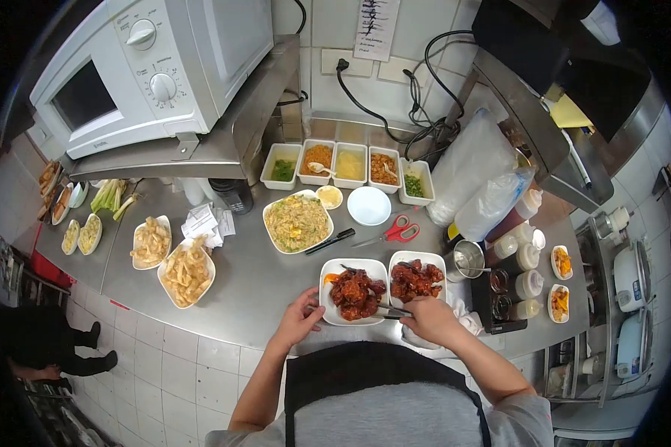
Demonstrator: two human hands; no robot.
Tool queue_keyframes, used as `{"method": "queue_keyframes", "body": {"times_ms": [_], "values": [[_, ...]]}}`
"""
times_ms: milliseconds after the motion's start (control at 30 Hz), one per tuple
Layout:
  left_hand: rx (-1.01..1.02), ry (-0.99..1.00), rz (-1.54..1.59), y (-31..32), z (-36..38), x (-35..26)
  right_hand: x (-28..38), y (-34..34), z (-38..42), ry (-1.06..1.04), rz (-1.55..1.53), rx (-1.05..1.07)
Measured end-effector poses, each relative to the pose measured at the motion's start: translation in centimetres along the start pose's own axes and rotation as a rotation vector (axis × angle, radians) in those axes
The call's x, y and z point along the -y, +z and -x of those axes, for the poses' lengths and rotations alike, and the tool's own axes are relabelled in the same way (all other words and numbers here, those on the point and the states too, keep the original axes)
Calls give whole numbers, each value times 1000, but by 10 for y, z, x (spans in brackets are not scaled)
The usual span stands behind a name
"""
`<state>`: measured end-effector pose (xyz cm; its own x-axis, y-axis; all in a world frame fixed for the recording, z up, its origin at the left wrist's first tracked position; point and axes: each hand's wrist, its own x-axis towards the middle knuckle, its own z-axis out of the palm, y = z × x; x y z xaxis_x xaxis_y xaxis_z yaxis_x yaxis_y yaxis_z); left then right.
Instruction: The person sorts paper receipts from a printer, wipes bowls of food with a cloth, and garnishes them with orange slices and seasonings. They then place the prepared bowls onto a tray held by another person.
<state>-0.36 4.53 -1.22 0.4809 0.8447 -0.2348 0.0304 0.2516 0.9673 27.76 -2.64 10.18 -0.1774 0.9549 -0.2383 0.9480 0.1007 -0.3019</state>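
Note:
My right hand [431,320] is closed round metal tongs [390,311], whose tips reach into the glazed chicken pieces [356,293] in a white tray [334,318]. At that tray's left edge is my left hand [301,317], its thumb and fingers apart; it seems to touch the rim without gripping it. A second white tray [397,259] with similar dark red glazed pieces [416,281] stands directly to the right. Behind them are a tray of fried rice [298,223], a black marker [331,241] and red-handled scissors [401,229].
Topping tubs [282,164] line the back, near a white bowl [369,206]. Fried food trays [188,274] stand left, below a microwave [156,74] on a shelf. Squeeze bottles [529,283], a metal cup [467,258] and plastic bags [477,167] are right. A person [37,343] stands at far left.

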Motion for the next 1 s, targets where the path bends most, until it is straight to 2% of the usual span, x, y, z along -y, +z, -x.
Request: {"method": "queue_keyframes", "body": {"times_ms": [300,467,567,633,700,767,833,900,933,1000], "values": [[3,-3,19,-1,-1,3,8,4,-8,8,-5,-57],[9,2,23,0,0,2,6,-30,1,71,4,-121],[7,4,24,-1,0,0,0,-19,-12,130,29,-151],[-2,-19,27,0,-1,0,-10,-1,-17,84,36,-160],[0,-19,31,1,0,1,-10,0,-16,47,-64,-203],[-2,-21,33,0,-1,2,-24,-22,-8,73,-99,-148],[-12,-28,20,0,-1,4,-39,-54,7,187,-169,-230],[-4,-29,37,-1,-2,7,-54,-68,21,375,-2,-288],[-2,-30,41,-1,-3,6,-59,-69,24,437,79,-236],[6,-29,45,-1,-5,4,-71,-55,25,422,153,-257]]}}
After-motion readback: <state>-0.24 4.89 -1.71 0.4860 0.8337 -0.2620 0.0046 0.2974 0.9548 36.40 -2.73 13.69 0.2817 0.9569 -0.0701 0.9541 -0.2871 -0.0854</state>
